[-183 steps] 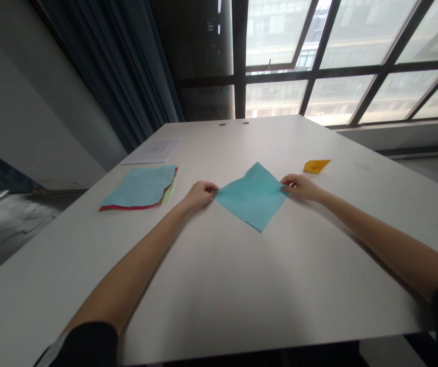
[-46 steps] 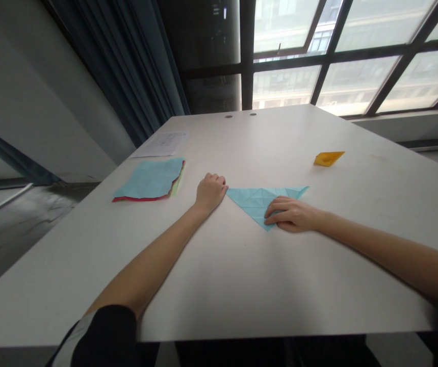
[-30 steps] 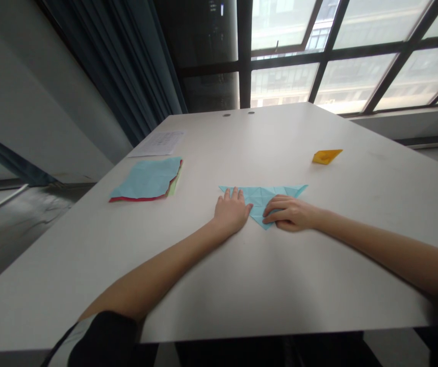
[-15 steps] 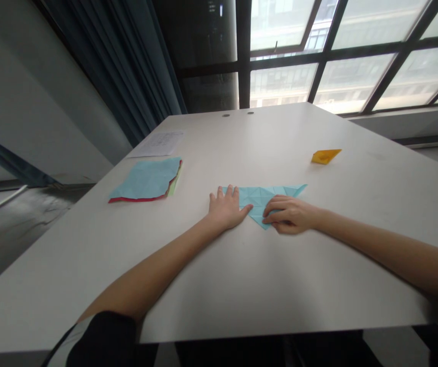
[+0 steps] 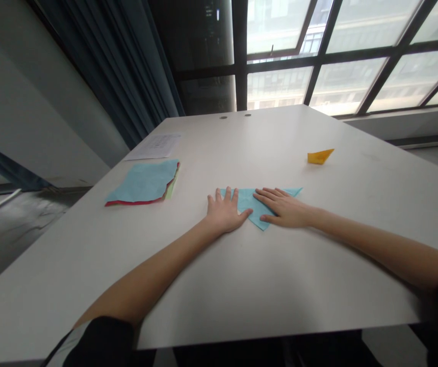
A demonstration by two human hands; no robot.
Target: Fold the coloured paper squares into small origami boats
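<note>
A light blue sheet of folded paper [image 5: 256, 205] lies on the white table as a triangle, its point towards me and its long edge away from me. My left hand [image 5: 224, 210] rests with spread fingers on the left corner of the paper. Flat across the right half lies my right hand [image 5: 284, 208], fingers stretched out to the left and thumb near the lower point. Both hands cover parts of the triangle; its right tip shows beyond my right fingers.
To the left on the table [image 5: 203, 285] is a stack of coloured paper [image 5: 144, 181], blue on top with red and green edges below. Behind it lies a printed white sheet [image 5: 155, 146]. A folded yellow paper piece [image 5: 320, 156] sits at the back right.
My right hand has gone from curled fingers to lying flat on the blue paper, its fingers reaching further left. The creases look flatter. My left hand stays on the left corner.
</note>
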